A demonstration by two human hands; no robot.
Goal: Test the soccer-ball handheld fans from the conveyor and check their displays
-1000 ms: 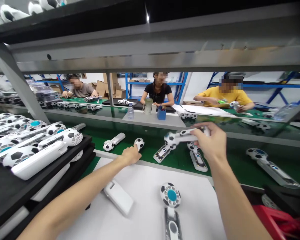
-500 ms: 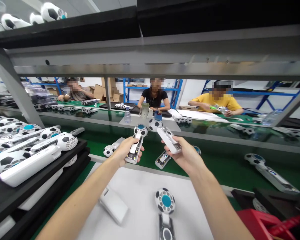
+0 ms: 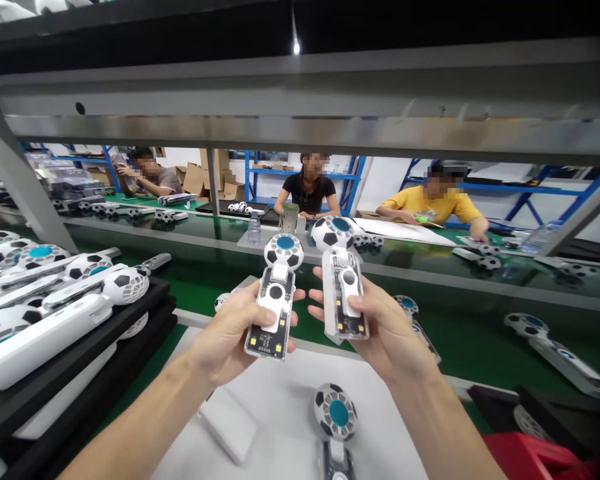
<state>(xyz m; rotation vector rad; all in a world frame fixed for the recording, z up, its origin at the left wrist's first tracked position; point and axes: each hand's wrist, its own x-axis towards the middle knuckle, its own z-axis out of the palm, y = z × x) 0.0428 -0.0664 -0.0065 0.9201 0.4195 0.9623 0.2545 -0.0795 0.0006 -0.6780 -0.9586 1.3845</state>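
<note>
My left hand (image 3: 227, 333) is closed round the handle of a soccer-ball handheld fan (image 3: 286, 293), thumb on its white front piece. A clear cover shows a dark circuit board with small yellow parts. My right hand (image 3: 387, 327) grips a second soccer-ball handheld fan (image 3: 333, 283) the same way. Both are held side by side, heads up and away from me, above the far edge of a white mat (image 3: 300, 380). On the mat lie another fan (image 3: 336, 415) with a teal centre and a plain white block-shaped piece (image 3: 233, 423).
Black trays (image 3: 153, 303) stacked with fans stand at the left. A grey shelf beam (image 3: 300, 100) crosses overhead. Further fans (image 3: 560, 350) lie on the green bench. A red object (image 3: 530, 457) is at lower right. Several co-workers sit opposite, near a water bottle (image 3: 254, 230).
Both hands have come nearer to me. The right-hand fan has turned so its circuit-board face shows. Across the bench, the person in yellow has reached an arm down to the fans there.
</note>
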